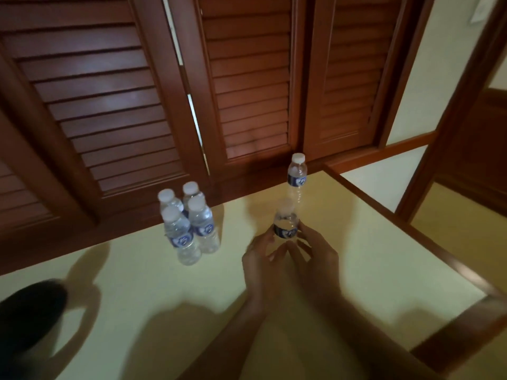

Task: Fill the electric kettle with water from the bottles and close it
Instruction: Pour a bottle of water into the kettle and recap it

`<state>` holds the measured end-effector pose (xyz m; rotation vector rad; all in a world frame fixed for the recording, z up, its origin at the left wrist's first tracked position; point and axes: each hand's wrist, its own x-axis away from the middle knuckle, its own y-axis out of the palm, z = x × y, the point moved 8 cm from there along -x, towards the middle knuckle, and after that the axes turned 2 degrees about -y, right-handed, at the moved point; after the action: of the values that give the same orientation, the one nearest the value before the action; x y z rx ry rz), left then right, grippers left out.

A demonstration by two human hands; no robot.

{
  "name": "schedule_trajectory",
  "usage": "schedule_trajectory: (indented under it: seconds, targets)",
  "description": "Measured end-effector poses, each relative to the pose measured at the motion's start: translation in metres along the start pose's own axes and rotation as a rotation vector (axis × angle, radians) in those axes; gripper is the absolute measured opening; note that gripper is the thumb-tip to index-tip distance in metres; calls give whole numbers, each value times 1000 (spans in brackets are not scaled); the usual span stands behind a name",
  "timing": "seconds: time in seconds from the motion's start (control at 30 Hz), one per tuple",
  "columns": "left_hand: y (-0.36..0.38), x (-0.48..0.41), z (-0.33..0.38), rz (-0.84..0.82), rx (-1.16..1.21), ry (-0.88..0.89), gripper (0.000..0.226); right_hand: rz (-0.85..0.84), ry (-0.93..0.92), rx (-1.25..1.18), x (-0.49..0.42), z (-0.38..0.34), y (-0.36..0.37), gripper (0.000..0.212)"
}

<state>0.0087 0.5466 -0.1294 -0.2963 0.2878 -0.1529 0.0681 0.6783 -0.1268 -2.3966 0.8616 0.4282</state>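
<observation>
Low at the left edge sits a dark rounded object point(30, 311), too blurred to name. Left hand point(260, 260) and right hand point(319, 256) both grip one capped water bottle point(285, 224) from its two sides, over the yellow table point(370, 242). Just behind it stands a second bottle point(297, 175). To the left, four more bottles point(189, 226) stand close together.
</observation>
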Motion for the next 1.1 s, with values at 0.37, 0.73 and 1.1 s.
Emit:
schedule_trajectory:
  seconds: [0.37,0.73,1.1]
  targets:
    - [34,-96,-17,158,13,-33,35,26,102,-183,-97,49,31,30]
    - [44,-114,-31,184,26,-79,39,127,-35,16,-112,49,31,27]
    - [47,-109,-28,130,-92,-19,44,117,177,-106,-105,59,26,27]
